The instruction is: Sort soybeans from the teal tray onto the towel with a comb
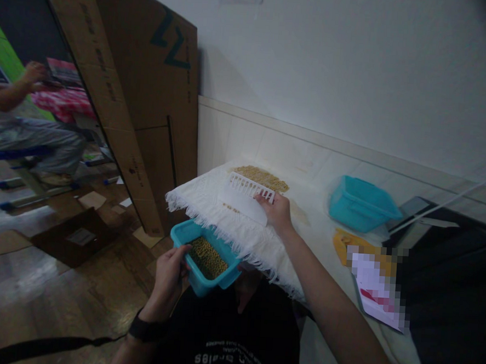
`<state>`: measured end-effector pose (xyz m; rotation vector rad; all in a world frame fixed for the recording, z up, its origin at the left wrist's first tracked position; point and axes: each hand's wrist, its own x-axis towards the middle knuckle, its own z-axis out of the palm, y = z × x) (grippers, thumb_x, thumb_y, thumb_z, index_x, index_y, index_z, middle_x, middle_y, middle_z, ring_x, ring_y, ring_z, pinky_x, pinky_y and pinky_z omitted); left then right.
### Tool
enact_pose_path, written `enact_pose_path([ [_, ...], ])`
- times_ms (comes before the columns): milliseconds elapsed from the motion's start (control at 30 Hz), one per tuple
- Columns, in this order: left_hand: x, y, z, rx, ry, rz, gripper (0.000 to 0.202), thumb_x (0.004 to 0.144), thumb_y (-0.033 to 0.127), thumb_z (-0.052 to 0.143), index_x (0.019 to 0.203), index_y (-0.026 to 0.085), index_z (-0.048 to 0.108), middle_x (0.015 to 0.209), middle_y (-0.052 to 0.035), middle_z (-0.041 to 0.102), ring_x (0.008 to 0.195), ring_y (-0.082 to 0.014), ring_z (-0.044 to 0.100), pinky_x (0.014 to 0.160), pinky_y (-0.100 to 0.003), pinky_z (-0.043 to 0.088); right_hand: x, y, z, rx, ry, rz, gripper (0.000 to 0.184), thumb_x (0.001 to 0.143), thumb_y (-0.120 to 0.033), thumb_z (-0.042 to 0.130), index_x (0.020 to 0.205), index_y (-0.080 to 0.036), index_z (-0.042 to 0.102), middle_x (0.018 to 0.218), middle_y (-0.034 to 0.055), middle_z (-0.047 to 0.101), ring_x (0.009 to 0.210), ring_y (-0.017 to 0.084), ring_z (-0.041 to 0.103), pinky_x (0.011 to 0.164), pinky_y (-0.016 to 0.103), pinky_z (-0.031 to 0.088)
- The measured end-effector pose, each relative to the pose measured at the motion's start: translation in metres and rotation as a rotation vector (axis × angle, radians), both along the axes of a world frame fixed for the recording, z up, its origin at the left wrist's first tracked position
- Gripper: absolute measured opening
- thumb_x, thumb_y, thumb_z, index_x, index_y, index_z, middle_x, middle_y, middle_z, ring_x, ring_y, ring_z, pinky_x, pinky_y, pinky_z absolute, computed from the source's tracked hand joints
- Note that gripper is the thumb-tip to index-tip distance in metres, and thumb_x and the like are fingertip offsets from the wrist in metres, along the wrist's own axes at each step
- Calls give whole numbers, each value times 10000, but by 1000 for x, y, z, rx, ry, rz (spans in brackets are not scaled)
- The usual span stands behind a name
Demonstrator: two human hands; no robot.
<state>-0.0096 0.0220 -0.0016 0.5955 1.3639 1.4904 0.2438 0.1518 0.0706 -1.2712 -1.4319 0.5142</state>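
My left hand (169,273) grips the near left rim of a teal plastic bin (197,288), held just below the table's front edge. Small yellowish-green beans (209,257) cover its bottom. In my right hand (278,212) is a white slotted plastic scoop (244,201), low over a white fringed cloth (197,193); thumb and fingers close on its right end. Behind the scoop, a flat pile of pale beans (263,176) lies spread on the cloth. A few more beans (230,207) show by the scoop's front.
A second teal bin (359,208) stands on the right, near a yellow bag (340,244) and a flat, partly pixelated item (366,277). A tall cardboard box (150,88) rises at left. Beyond it sits another person (9,96); cardboard pieces (72,237) lie on the floor.
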Motion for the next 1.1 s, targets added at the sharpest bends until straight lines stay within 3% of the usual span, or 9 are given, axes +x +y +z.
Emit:
enact_pose_path([
  [1100, -1, 1, -3, 11, -13, -8, 330, 641, 360, 721, 448, 201, 505, 355, 65, 427, 291, -67, 309, 297, -220, 220, -1, -2, 0, -31, 90, 65, 434, 653, -562, 746, 749, -140, 721, 684, 50, 706, 578, 158, 585, 550, 261, 451],
])
